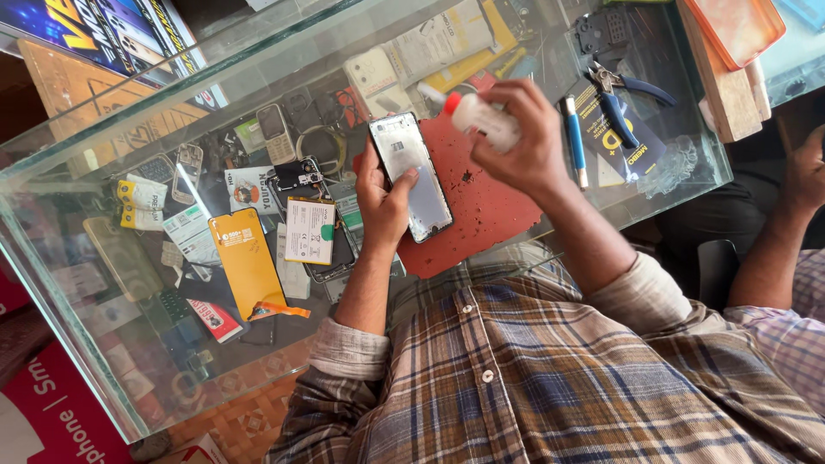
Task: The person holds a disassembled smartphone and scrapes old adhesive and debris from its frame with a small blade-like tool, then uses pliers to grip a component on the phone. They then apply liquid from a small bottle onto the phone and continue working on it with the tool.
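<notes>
My left hand (383,199) holds an opened smartphone (412,174), silvery inside, thumb resting on its face, above a red work mat (481,215) on the glass counter. My right hand (522,142) grips a small white squeeze bottle (481,118) with a red collar, its nozzle pointing left over the phone's upper end. A yellow phone back cover (249,262) and a white battery (309,230) lie on the glass to the left of my left hand.
Blue-handled pliers (620,90) and a blue-and-white tool (574,137) lie right of the mat. Old phones and parts fill the glass case (129,258). Wooden blocks and an orange tray (735,30) sit at top right. Another person's arm (786,223) rests at the right.
</notes>
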